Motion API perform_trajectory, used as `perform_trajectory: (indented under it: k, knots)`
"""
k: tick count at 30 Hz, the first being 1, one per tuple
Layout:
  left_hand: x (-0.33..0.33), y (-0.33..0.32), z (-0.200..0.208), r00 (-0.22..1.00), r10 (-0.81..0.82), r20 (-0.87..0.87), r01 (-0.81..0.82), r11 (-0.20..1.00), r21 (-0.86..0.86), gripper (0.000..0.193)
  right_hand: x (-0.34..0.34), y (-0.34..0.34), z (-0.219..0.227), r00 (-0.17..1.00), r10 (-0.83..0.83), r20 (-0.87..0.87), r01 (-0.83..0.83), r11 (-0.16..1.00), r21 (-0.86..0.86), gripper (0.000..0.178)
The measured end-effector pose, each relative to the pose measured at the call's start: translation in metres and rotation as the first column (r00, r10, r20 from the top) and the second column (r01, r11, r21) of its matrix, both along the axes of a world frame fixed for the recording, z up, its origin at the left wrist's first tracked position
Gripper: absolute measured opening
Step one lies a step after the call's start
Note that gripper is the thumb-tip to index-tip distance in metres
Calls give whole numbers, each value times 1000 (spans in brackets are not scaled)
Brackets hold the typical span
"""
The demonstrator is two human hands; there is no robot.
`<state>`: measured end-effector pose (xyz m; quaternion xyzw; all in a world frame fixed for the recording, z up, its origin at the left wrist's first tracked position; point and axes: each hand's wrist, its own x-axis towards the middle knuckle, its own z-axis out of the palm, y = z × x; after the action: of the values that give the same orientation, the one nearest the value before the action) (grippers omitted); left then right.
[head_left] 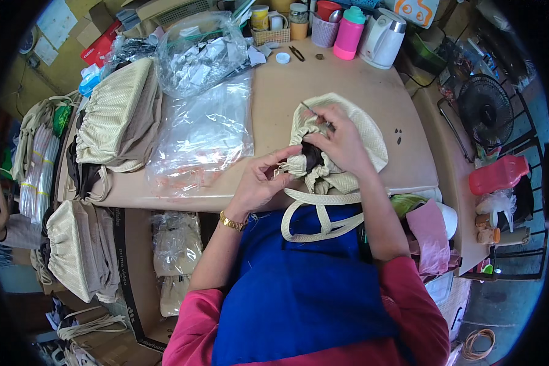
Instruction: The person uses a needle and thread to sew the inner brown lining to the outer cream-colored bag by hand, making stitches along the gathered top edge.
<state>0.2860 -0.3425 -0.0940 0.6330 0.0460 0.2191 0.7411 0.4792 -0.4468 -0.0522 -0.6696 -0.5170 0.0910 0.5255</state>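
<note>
A cream woven drawstring bag lies on the table in front of me, its gathered mouth toward me and dark lining showing inside. My left hand pinches the gathered cloth at the left of the mouth. Over the top of the opening, my right hand is closed around a thin dark tool, whose kind I cannot make out; its tip sticks out past the fingers. The bag's braided cream strap loops over the table edge onto my blue apron.
Clear plastic sleeves and a bag of paper scraps lie left of the work. Similar cream bags are stacked farther left. Small dark snips, a pink bottle and a white kettle stand toward the back.
</note>
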Motion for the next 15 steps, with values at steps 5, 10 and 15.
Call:
perform_trajectory:
  k: [5, 10, 15]
  knots:
    - [-13, -1, 7, 997, 48, -60, -49, 999, -7, 56, -26, -53, 52, 970, 65, 235, -75, 997, 33, 25]
    - [-9, -9, 7, 991, 115, 64, -122, 985, 119, 49, -38, -77, 63, 676, -40, 736, 49, 999, 10, 27]
    - [-2, -16, 17, 987, 156, 41, -161, 975, 156, 48, -73, -58, 52, 952, 14, 305, -20, 1000, 15, 27]
